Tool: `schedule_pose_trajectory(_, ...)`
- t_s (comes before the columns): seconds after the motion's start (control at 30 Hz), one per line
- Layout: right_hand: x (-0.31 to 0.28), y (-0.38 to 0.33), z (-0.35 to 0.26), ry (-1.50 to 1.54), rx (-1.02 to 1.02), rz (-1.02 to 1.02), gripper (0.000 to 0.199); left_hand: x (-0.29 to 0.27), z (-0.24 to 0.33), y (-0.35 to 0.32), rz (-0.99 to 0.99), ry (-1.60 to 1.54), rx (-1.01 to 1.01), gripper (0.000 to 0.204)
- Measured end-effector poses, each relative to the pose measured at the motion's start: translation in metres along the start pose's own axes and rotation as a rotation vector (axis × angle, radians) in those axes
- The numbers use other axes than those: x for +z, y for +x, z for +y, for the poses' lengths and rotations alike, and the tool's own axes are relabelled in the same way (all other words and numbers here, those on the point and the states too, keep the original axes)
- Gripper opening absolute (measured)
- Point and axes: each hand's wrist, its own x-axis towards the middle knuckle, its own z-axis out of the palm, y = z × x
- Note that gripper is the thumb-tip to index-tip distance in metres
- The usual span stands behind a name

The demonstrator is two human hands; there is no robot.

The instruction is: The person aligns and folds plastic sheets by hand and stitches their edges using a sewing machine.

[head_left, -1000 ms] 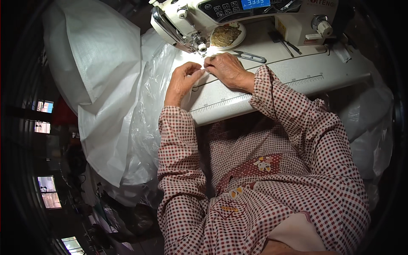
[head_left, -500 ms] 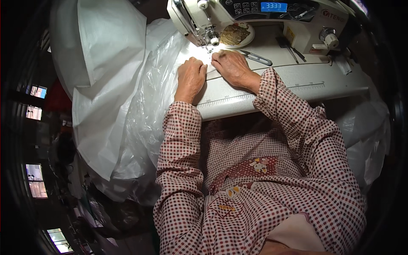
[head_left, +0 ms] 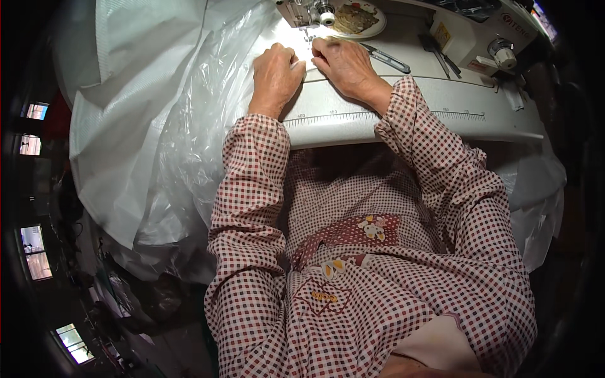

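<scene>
Just in front of the needle and presser foot of a white sewing machine, both hands rest close together on the bed. My left hand has its fingers curled and closed. To its right, my right hand holds thumb and forefinger together in a pinch. Glare from the machine's lamp washes out the spot between them, so what the fingertips grip is hidden. A large white woven sheet and crinkled clear plastic hang over the table's left side, beside my left wrist. Thread snips lie right of my right hand.
Behind the snips sits a round dish with brownish contents. Two slim dark tools lie farther right, near the machine's knob. A ruler scale runs along the table's front edge.
The whole view has shifted, so the machine and hands appear higher in the picture. Both hands stay by the needle, their fingertips slightly rearranged.
</scene>
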Motion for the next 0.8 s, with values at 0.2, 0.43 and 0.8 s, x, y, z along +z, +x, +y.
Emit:
schedule_pose_trajectory(0.2,0.002,0.000,0.000,0.031,-0.136,0.149,0.010,0.007,0.004,0.000,0.097,-0.125,-0.042,0.014)
schedule_pose_trajectory(0.43,-0.003,-0.002,-0.004,-0.138,-0.173,0.069,0.012,0.004,0.006,-0.005,0.125,-0.115,0.057,0.005)
schedule_pose_trajectory(0.8,-0.005,-0.013,-0.001,-0.287,-0.144,-0.021,0.014,-0.017,0.012,-0.009,-0.055,0.092,0.345,0.014)
